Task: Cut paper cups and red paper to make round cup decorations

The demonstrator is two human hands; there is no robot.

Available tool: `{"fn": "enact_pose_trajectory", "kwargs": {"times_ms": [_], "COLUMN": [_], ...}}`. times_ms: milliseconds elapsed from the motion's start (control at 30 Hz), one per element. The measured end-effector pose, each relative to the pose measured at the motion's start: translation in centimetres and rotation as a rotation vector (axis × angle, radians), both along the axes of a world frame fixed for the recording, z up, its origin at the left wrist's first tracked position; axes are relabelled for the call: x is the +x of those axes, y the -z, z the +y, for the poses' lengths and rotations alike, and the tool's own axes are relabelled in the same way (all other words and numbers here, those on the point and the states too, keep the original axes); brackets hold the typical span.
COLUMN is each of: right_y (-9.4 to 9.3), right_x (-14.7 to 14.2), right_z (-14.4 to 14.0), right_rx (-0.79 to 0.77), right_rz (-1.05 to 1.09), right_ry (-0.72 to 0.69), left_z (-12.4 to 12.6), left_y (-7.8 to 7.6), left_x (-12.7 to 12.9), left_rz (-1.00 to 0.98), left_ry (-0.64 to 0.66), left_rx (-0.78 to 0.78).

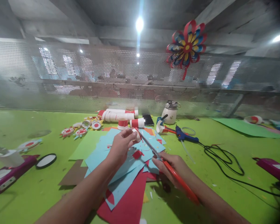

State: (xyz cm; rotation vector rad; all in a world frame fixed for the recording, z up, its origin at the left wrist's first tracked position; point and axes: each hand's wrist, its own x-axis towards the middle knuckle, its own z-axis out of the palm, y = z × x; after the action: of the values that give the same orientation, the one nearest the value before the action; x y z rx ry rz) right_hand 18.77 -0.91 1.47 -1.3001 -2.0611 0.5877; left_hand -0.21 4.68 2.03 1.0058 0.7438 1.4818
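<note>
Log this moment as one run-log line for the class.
left hand: holding red-and-white piece | right hand: holding red-handled scissors, blades by piece | below: blue paper sheets

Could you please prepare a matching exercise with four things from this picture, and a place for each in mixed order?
Column 1
1. Scissors
2. Red-and-white piece
3. Glue gun
4. Flower decoration

Column 2
A. Upper right of the view
B. In the left hand
C. Lying on the green table
D. In the right hand

Right pairs: 1-D, 2-B, 3-C, 4-A
</note>
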Motion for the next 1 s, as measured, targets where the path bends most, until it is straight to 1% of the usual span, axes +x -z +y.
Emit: {"fn": "enact_pose_trajectory", "kwargs": {"times_ms": [367, 633, 767, 933, 1000], "right_y": [0.27, 0.36, 0.4, 0.34, 0.4], "right_x": [-0.02, 0.06, -0.01, 0.09, 0.15], "right_z": [-0.06, -0.05, -0.1, 0.0, 0.16], "right_rx": [-0.011, -0.03, -0.014, 0.03, 0.05], "right_rz": [0.014, 0.022, 0.039, 0.001, -0.019], "right_ry": [0.026, 0.011, 0.023, 0.02, 0.017], "left_z": [0.03, -0.07, -0.24, -0.32, -0.21], "left_y": [0.02, -0.01, -0.31, -0.59, -0.61], "left_x": [0.21, 0.22, 0.24, -0.19, -0.33], "left_rz": [-0.006, -0.023, -0.055, -0.023, -0.017], "left_ry": [-0.024, -0.006, -0.026, 0.079, 0.071], "left_rx": [-0.023, -0.017, -0.064, -0.12, -0.122]}}
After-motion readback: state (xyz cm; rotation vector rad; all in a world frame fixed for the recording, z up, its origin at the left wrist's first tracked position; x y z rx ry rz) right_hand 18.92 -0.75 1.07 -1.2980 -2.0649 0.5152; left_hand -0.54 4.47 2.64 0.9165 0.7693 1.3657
